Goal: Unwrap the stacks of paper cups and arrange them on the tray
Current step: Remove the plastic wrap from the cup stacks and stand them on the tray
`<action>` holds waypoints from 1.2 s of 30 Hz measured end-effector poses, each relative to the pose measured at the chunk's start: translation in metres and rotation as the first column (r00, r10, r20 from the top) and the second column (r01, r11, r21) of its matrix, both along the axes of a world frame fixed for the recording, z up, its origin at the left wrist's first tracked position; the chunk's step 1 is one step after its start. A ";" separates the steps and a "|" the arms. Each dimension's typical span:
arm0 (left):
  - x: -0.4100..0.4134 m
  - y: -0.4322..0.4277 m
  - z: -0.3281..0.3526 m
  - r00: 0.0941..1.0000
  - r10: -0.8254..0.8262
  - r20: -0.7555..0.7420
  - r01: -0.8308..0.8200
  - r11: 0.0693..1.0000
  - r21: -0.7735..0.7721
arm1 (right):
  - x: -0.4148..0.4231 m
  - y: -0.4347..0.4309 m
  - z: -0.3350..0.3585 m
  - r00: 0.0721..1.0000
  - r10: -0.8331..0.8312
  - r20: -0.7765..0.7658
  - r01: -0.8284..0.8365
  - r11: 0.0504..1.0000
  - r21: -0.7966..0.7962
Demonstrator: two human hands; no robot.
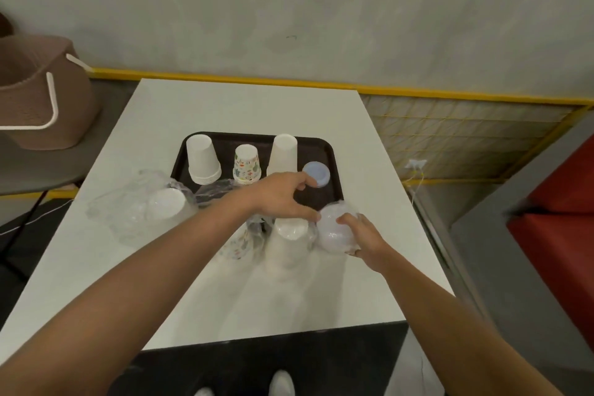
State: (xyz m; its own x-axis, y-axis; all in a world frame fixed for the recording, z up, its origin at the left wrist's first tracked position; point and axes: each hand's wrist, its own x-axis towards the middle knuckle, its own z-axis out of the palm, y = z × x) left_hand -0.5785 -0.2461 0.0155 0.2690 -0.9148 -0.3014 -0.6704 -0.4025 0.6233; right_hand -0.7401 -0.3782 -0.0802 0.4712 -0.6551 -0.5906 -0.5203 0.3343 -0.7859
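Head view, wrapped cup stack (pixel 334 230) within right fingers (pixel 350 219), left hand (pixel 283 196) beside

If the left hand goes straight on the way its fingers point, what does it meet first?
Probably the blue cup on the tray, just beyond the left hand; depth is unclear, so it might pass over it.

Left hand (pixel 283 196): bare, back and knuckles in view, slightly blurred
Right hand (pixel 363 235): bare, back and thumb in view
Left forearm (pixel 144 283): bare along its whole visible length, wrist to frame edge
Right forearm (pixel 450 315): bare along its whole visible length, wrist to frame edge
Shoes (pixel 283 384): two pale rounded toecaps, white or light grey, at the lower edge; blurred, details illegible
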 end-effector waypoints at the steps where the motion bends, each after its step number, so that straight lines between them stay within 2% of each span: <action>1: -0.002 0.001 -0.002 0.997 -0.072 0.032 0.069 0.995 0.072 | -0.001 0.001 -0.002 1.000 -0.019 -0.003 0.019 1.000 0.017; 5: -0.010 0.004 -0.018 0.939 -0.257 0.227 0.192 0.943 0.272 | -0.008 0.002 -0.007 0.998 -0.068 0.009 0.067 0.994 0.090; 13: -0.011 0.005 -0.025 0.897 -0.248 0.366 0.183 0.962 0.203 | -0.014 0.007 -0.009 0.999 0.043 -0.008 -0.042 0.998 0.044; 17: -0.012 0.005 -0.027 0.901 -0.232 0.366 0.170 0.966 0.194 | -0.012 0.001 -0.015 0.996 -0.006 -0.085 0.005 1.000 -0.002; 24: -0.011 0.006 -0.030 0.905 -0.239 0.353 0.182 0.965 0.187 | -0.009 0.000 -0.021 0.983 -0.003 -0.182 -0.007 0.998 -0.055; 30: -0.010 0.007 -0.033 0.908 -0.236 0.347 0.186 0.968 0.171 | -0.013 0.003 -0.021 0.983 -0.040 -0.182 0.033 0.999 -0.041; 36: -0.008 0.007 -0.035 0.911 -0.228 0.343 0.185 0.971 0.154 | -0.011 0.004 -0.008 0.993 0.034 -0.115 -0.045 0.995 -0.088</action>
